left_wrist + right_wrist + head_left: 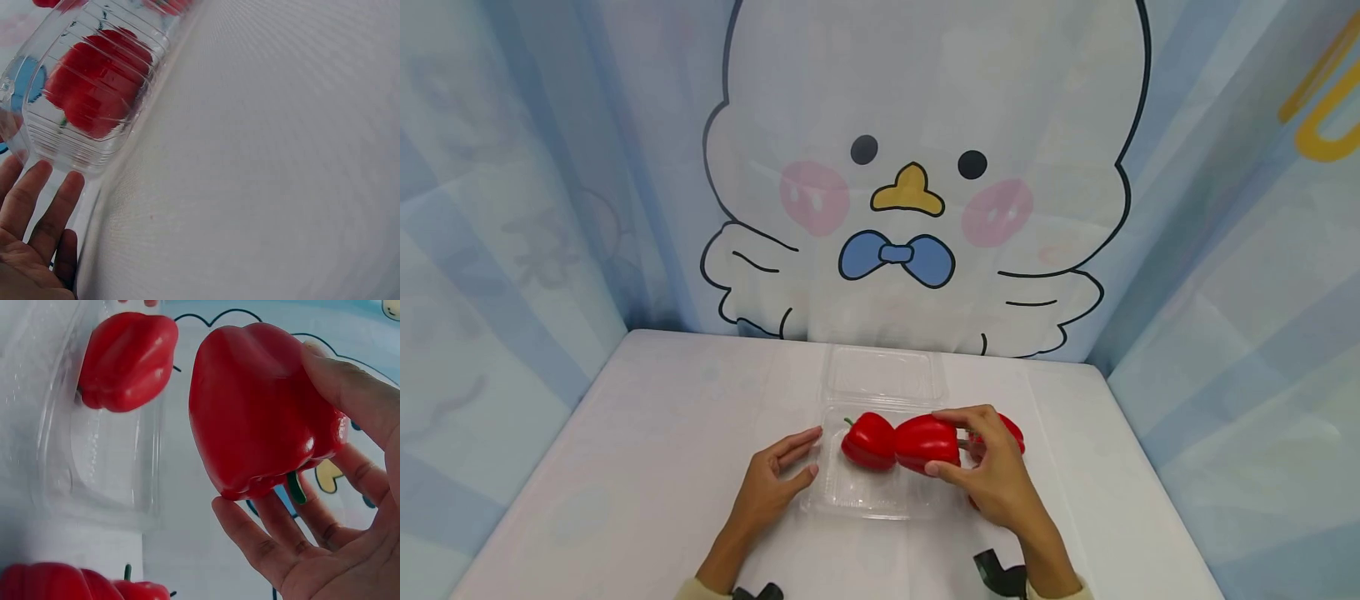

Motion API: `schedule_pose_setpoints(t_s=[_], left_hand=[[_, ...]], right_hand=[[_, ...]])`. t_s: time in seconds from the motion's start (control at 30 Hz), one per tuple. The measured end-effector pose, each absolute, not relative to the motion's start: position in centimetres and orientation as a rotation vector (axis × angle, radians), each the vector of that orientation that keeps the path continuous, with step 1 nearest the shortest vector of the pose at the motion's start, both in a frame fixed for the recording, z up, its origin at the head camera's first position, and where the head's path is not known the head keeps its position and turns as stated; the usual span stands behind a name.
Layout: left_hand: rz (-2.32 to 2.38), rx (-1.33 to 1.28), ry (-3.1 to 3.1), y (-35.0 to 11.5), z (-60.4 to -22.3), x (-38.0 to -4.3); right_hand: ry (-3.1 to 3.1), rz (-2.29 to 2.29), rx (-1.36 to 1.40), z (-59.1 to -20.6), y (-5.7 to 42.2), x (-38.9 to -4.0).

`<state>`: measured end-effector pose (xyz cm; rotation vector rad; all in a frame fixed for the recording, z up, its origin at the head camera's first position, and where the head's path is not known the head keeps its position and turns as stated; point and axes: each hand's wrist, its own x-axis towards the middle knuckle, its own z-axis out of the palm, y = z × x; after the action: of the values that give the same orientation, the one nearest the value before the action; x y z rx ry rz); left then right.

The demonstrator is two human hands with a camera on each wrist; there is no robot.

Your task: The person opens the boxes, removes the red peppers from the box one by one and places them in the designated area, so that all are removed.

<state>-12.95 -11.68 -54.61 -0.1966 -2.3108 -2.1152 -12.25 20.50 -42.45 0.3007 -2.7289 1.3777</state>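
A clear plastic clamshell box (850,500) stands on the table with its lid (883,375) folded back. In it lies one red bell pepper (868,442), its green stem pointing left. My right hand (996,467) grips a second red bell pepper (262,412) between thumb and fingers, over the right part of the box, stem toward the palm. My left hand (775,479) is beside the box's left wall, fingers loosely extended; in the left wrist view its fingertips are right at the box edge.
More red bell peppers (50,581) lie on the table to the right of the box, partly hidden behind my right hand in the head view. A white cloth covers the table (700,400). A curtain with a cartoon bird (910,292) hangs at the back.
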Motion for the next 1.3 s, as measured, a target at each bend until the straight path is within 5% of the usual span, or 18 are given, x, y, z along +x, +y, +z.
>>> schedule_pose_setpoints(t_s=[1.3], left_hand=[[-2.108, -0.147, -2.355, -11.5, -54.6, -12.9]], right_hand=[[-2.714, 1.157, 0.088, -41.6, 28.1, -12.5]])
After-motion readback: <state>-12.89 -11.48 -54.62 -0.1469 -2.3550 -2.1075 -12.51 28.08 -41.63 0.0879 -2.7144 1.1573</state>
